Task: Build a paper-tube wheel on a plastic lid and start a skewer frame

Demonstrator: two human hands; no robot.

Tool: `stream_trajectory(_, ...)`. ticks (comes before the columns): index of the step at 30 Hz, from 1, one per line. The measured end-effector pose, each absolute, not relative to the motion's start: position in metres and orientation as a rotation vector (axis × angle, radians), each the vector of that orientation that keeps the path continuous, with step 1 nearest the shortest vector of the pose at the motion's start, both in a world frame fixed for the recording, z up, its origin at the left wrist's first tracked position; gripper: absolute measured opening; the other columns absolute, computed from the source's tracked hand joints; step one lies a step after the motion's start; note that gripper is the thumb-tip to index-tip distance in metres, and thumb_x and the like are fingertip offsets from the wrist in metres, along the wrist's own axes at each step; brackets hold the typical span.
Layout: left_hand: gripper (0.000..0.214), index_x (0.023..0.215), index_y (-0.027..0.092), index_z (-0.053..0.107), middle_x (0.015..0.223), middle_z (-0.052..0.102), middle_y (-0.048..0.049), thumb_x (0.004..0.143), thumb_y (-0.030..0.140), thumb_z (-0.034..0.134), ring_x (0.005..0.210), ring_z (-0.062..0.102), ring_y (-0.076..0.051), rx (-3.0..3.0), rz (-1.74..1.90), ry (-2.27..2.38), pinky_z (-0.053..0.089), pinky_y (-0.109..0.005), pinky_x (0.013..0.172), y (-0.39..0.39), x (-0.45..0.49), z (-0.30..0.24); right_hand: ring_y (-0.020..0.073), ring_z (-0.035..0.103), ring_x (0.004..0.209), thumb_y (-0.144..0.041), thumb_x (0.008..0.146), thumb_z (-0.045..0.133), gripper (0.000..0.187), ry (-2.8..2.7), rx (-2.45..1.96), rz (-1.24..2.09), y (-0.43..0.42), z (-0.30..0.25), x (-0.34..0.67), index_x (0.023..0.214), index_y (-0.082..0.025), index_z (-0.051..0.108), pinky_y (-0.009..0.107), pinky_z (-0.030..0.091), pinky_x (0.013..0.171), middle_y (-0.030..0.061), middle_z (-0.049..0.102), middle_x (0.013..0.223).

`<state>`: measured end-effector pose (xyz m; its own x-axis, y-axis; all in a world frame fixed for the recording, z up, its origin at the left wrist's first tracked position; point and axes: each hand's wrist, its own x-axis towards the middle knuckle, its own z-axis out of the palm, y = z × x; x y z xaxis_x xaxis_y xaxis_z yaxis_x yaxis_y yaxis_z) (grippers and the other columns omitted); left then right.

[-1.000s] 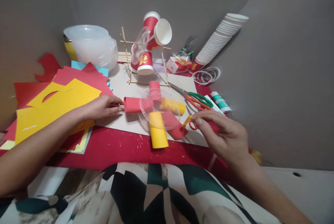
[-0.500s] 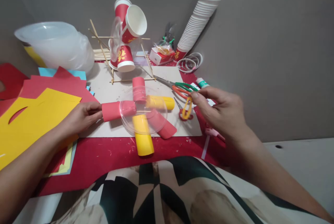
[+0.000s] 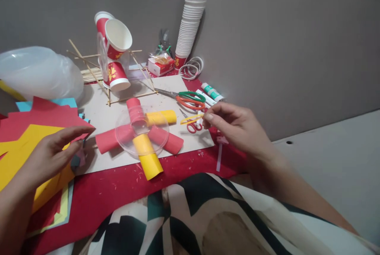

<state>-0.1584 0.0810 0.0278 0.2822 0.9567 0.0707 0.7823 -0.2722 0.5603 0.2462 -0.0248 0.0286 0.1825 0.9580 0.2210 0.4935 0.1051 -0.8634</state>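
Note:
A wheel of red and yellow paper rolls (image 3: 150,164) lies under a clear plastic lid (image 3: 141,130) on a cardboard sheet (image 3: 97,110). My left hand (image 3: 52,154) hovers just left of the wheel's leftmost red roll, over the coloured paper. Its fingers are spread and it grips nothing; a small dark and pink object (image 3: 77,160) sits under its fingertips. My right hand (image 3: 237,128) is right of the wheel. Its thumb and fingertips pinch the yellow handle of the small scissors (image 3: 191,122), whose red handle rests on the cardboard.
A stick frame with red paper cups (image 3: 114,61) stands behind the wheel. Large green and orange scissors (image 3: 187,98), glue sticks (image 3: 212,92), a cup stack (image 3: 188,25) and rings (image 3: 191,68) sit at the back right. Plastic bowls (image 3: 38,71) and paper sheets (image 3: 29,128) fill the left. Grey walls close in.
My left hand has let go of the leftmost red roll and drawn back to the left. My right hand has brought the small scissors down onto the cardboard. The view has swung right.

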Motion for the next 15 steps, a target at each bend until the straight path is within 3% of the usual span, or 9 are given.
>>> stream_trajectory(4, 0.034, 0.108, 0.032, 0.072, 0.107, 0.077, 0.0021, 0.084, 0.052, 0.058, 0.103, 0.071, -0.028, 2.094, 0.829, 1.589, 0.06, -0.038, 0.081, 0.058, -0.148, 0.052, 0.0116, 0.061, 0.062, -0.032, 0.088, 0.062, 0.017, -1.424, -1.446, 0.704, -0.035, 0.039, 0.242, 0.076, -0.02, 0.06, 0.022, 0.049, 0.054, 0.0009, 0.066, 0.069)
stream_trajectory(8, 0.035, 0.121, 0.034, 0.067, 0.097, 0.077, 0.0018, 0.086, 0.037, 0.065, 0.079, 0.073, -0.02, 2.051, 0.928, 1.322, 0.062, -0.039, 0.081, 0.017, -0.096, 0.068, 0.0124, 0.063, 0.063, -0.029, 0.089, 0.061, 0.016, -1.558, -1.36, 0.748, -0.045, 0.047, 0.225, 0.077, -0.019, 0.064, 0.022, 0.052, 0.058, 0.0013, 0.067, 0.069)
stream_trajectory(11, 0.064, 0.147, 0.037, 0.043, 0.133, 0.066, -0.0049, 0.087, 0.033, 0.066, 0.079, 0.073, -0.016, 2.039, 0.579, 0.874, 0.063, -0.032, 0.076, -0.007, -0.045, 0.063, 0.0115, 0.065, 0.066, -0.024, 0.091, 0.059, 0.014, -1.752, -1.21, 0.772, -0.052, 0.051, 0.206, 0.079, -0.02, 0.065, 0.021, 0.052, 0.062, 0.0002, 0.069, 0.072)
stream_trajectory(13, 0.065, 0.149, 0.031, 0.042, 0.115, 0.073, -0.0063, 0.087, 0.031, 0.064, 0.078, 0.072, -0.017, 2.021, 0.503, 0.696, 0.061, -0.029, 0.071, -0.014, -0.02, 0.059, 0.0104, 0.066, 0.068, -0.02, 0.092, 0.058, 0.012, -1.865, -1.082, 0.815, -0.057, 0.053, 0.198, 0.082, -0.02, 0.066, 0.02, 0.053, 0.064, -0.0007, 0.071, 0.076)
stream_trajectory(15, 0.042, 0.133, 0.031, 0.06, 0.096, 0.076, -0.0028, 0.091, 0.03, 0.059, 0.078, 0.072, -0.016, 2.095, 0.55, 0.706, 0.06, -0.027, 0.071, -0.015, -0.013, 0.06, 0.0104, 0.069, 0.074, -0.018, 0.092, 0.058, 0.011, -1.939, -1.008, 0.816, -0.06, 0.055, 0.199, 0.089, -0.022, 0.068, 0.019, 0.054, 0.069, -0.0011, 0.074, 0.083)
